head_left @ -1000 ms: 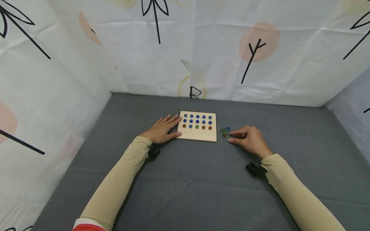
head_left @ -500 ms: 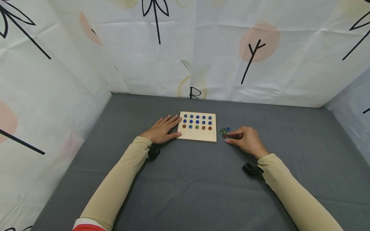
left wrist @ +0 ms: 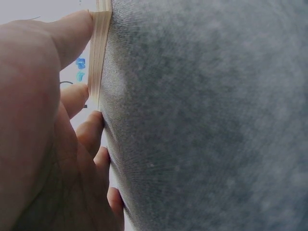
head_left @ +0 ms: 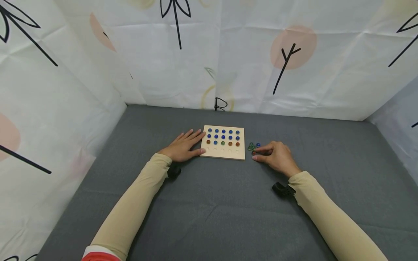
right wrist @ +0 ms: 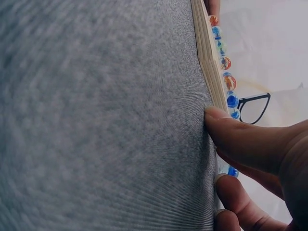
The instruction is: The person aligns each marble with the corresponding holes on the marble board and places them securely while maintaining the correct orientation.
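Note:
A wooden marble board (head_left: pixel 225 154) lies on the grey cloth, its upper three rows filled with mostly blue marbles plus some orange-red ones and a green one (head_left: pixel 223 143). My left hand (head_left: pixel 184 146) rests with spread fingers at the board's left edge, the thumb on the lower left corner; in the left wrist view the thumb (left wrist: pixel 77 31) touches the wooden side. Right of the board, my right hand (head_left: pixel 279 157) reaches to a few loose marbles. Its thumb and forefinger stand slightly apart around a red marble (head_left: pixel 253 153), which the fingertips partly cover.
Green loose marbles (head_left: pixel 251 146) and a blue one (head_left: pixel 258 145) lie close beside the right fingertips. The board's front row shows bare hollows. A white printed cloth (head_left: pixel 245 72) hangs behind the grey table (head_left: pixel 209 203) and along its sides.
My right hand has moved left and slightly away from me, bringing thumb and forefinger to either side of the red marble. The left hand and the board stay put.

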Demonstrator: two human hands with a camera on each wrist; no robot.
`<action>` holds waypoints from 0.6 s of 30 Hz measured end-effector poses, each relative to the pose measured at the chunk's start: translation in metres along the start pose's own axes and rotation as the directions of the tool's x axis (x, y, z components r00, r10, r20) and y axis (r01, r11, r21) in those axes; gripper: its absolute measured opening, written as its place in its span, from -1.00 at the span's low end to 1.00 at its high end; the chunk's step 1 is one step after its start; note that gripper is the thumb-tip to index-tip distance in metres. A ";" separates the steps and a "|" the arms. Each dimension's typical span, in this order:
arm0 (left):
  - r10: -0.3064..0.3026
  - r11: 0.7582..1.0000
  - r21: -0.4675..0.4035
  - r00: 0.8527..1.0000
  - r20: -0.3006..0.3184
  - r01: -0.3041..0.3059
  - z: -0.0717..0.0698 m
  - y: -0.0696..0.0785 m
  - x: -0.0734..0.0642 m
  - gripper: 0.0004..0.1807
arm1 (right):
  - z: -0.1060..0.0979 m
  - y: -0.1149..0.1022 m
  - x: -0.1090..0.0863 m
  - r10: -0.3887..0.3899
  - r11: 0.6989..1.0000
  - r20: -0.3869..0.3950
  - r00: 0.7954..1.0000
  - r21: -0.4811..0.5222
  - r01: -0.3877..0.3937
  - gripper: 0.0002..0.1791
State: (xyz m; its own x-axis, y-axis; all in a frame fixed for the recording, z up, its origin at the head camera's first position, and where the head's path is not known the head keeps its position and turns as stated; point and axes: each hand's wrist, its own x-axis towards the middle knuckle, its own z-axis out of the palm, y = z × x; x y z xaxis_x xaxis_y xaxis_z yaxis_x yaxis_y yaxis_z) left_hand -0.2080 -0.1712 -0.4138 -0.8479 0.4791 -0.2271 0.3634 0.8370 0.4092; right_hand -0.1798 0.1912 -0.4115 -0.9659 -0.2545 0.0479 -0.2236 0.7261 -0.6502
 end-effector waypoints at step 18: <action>-0.001 1.000 0.011 1.000 -0.015 0.001 -0.005 0.007 -0.003 -0.18 | 0.003 -0.003 -0.001 -0.047 0.999 -0.004 0.999 0.003 0.047 -0.79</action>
State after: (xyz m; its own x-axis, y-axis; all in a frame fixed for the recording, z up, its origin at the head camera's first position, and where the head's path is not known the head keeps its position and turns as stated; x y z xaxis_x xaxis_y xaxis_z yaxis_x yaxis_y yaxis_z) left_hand -0.2044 -0.1682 -0.4060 -0.8539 0.4741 -0.2146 0.3665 0.8406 0.3989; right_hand -0.1775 0.1875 -0.4115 -0.9549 -0.2855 0.0815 -0.2682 0.7114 -0.6496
